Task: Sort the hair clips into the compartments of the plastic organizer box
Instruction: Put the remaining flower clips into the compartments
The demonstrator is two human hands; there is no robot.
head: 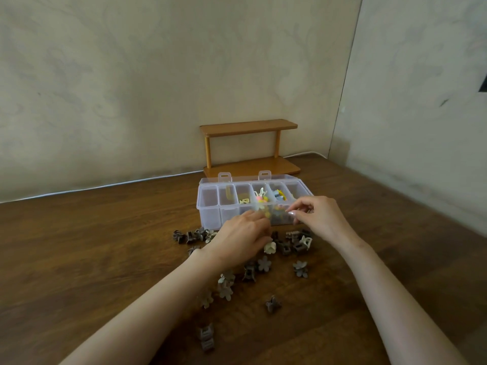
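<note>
The plastic organizer box (210,206) is clear, with its lid open toward the wall, and stands on the brown table (92,246) in front of a small wooden shelf (249,127). Its middle compartments hold coloured clips; the two at the left look empty. Many brown and grey hair clips (263,263) lie scattered on the table before it. The left hand (239,239) has curled fingers low at the box front; what it grips I cannot tell. The right hand (320,216) pinches thumb and forefinger together at the box's near edge; any clip there is too small to see.
</note>
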